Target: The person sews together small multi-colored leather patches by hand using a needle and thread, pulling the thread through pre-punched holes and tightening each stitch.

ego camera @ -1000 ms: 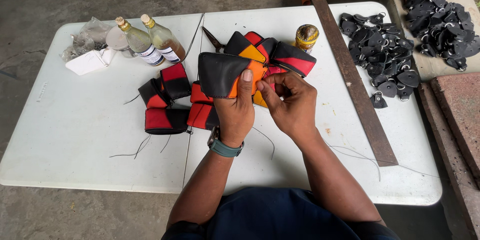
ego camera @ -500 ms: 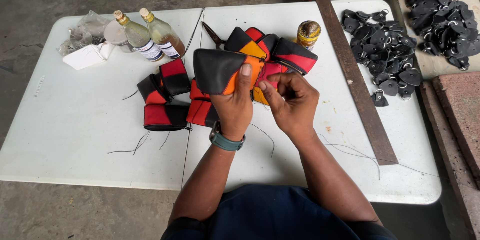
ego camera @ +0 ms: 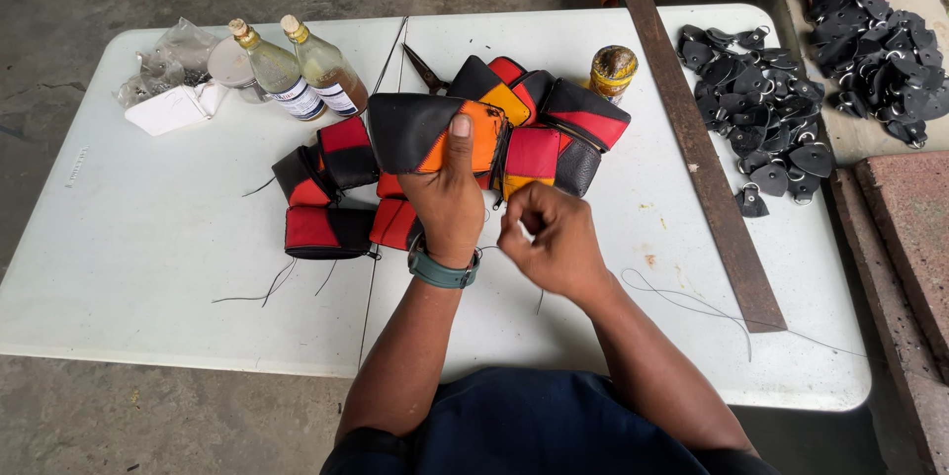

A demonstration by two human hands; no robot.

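Left hand (ego camera: pixel 447 203) is holding a black-and-orange pouch (ego camera: pixel 427 132) up over the middle of the white counter (ego camera: pixel 129 258), grip closed on it, thumb pressing the orange panel. Right hand (ego camera: pixel 554 238) is sitting just beside it, fingers curled shut, pinching something too thin to make out, possibly thread. Red-and-black pouches (ego camera: pixel 331 200) are piling under and around the held one. Two glass bottles (ego camera: pixel 301 80) with pale labels are lying tilted at the back left, next to a clear plastic bag (ego camera: pixel 163 60). A small yellow-lidded jar (ego camera: pixel 613 70) is standing behind the pile. A rusty metal bar (ego camera: pixel 697 139) is running diagonally along the right side, with black leather tabs (ego camera: pixel 756 99) heaped beyond it.
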